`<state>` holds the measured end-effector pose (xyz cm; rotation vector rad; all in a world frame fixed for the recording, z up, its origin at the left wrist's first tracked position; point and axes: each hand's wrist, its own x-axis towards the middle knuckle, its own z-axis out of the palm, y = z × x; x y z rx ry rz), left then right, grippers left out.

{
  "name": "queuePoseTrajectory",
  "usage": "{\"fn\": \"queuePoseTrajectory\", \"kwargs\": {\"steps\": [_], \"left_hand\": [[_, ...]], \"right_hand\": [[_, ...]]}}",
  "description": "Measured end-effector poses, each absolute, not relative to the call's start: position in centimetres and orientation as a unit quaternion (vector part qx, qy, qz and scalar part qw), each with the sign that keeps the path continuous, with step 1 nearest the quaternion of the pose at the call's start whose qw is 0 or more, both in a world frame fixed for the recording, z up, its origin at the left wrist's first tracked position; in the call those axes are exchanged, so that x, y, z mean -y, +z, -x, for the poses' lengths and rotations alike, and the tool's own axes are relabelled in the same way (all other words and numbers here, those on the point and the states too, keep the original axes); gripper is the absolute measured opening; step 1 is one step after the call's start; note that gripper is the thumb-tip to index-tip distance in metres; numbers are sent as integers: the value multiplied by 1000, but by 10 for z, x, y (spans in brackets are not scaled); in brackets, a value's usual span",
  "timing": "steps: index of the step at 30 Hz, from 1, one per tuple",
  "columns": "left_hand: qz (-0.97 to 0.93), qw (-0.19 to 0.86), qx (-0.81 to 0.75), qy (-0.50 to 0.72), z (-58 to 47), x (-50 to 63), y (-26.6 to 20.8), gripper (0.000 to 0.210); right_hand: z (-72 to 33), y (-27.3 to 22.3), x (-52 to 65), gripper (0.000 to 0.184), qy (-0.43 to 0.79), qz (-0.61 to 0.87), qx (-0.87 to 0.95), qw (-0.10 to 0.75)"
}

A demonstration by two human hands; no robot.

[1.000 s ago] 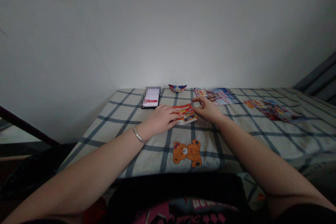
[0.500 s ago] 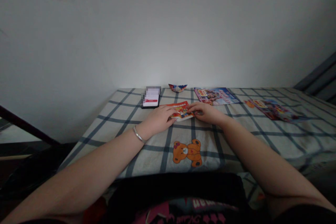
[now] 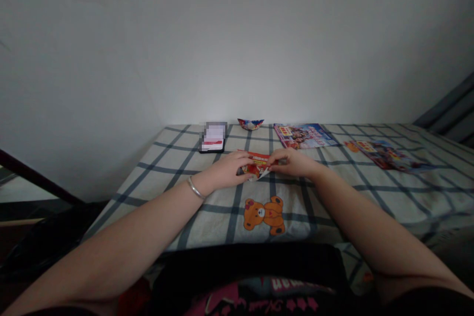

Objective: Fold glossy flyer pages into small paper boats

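Note:
A small red printed paper with coloured pictures lies on the checked cloth between my two hands. My left hand, with a silver bangle at the wrist, holds its left side, fingers over the top and thumb at the near edge. At the right side, the thumb and fingers of my right hand pinch the paper. Its near right edge is lifted and bent, showing a white underside. The fingers cover parts of both sides.
A phone with a lit screen lies behind my left hand. A folded colourful paper piece stands by the wall. Two printed leaflets lie to the right. The checked tablecloth bears a bear print.
The paper has come slightly nearer to me, and its near right edge is now bent up. My right fingers have closed on it; both hands have shifted slightly.

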<state>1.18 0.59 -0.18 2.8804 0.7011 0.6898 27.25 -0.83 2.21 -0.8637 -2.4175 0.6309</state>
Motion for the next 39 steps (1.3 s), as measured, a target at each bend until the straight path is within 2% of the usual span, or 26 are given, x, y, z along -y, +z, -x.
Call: {"fn": "queuePoseTrajectory", "kwargs": {"steps": [3,8,19,23,28,39], "left_hand": [[-948,50,-222,221,-12,-5,1,34],[-942,61,-237,228,-10,-6,-1,40],[-931,102,-286,201,-11,-5,0,49],[-927,110,-297,201,-13,0,3,40],[-926,108,-308,192,-16,4,5,47],[-930,89,-289,207,-18,4,2,44]], "right_hand": [[-269,21,11,13,283,358,858,235],[-261,13,8,18,331,406,810,264],[-244,7,8,15,167,489,821,245],[-243,4,7,18,148,480,829,245],[-243,3,7,6,107,473,841,240],[-241,4,7,6,66,451,860,231]]}}
